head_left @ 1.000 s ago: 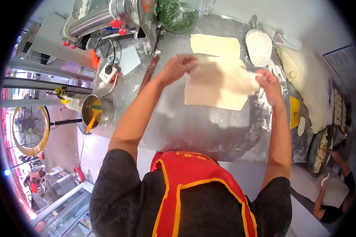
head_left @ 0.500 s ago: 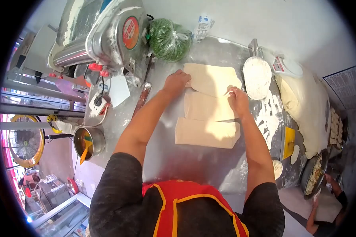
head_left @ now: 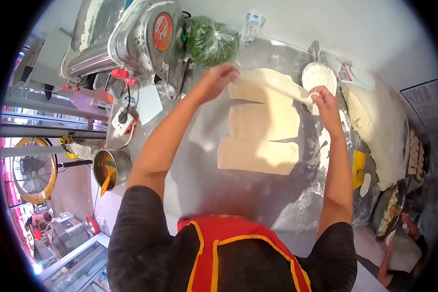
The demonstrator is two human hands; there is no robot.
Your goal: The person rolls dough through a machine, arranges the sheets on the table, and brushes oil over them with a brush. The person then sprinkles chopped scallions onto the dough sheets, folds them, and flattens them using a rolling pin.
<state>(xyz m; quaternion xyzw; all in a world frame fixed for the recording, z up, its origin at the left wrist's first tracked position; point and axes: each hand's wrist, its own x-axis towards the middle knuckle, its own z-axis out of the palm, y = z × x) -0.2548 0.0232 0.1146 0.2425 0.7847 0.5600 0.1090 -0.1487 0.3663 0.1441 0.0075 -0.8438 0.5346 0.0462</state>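
Note:
Raised over the worktop, my left hand (head_left: 218,83) pinches one end of a thin dough strip (head_left: 277,90). The other end is gripped in my right hand (head_left: 327,106), near the flour scoop. The strip hangs stretched between them, slightly blurred, across a pale dough sheet (head_left: 252,93) on the counter. Just below lies a middle dough sheet (head_left: 263,120), its edge close against the upper one. Nearest to me is another flat dough sheet (head_left: 258,156). My fingertips are partly hidden by the dough and by blur.
A dough roller machine (head_left: 146,44) and a bag of chopped greens (head_left: 210,43) stand at the back left. A flour-filled scoop (head_left: 319,79), a large dough mass (head_left: 377,126) and a yellow scraper (head_left: 358,168) are at right. A pot (head_left: 122,168) holds a brush. Another person's arm (head_left: 387,260) shows lower right.
Both hands have lifted off the sheets and moved up and apart, my right hand further right. A dough strip is now stretched between them. The view has shifted slightly.

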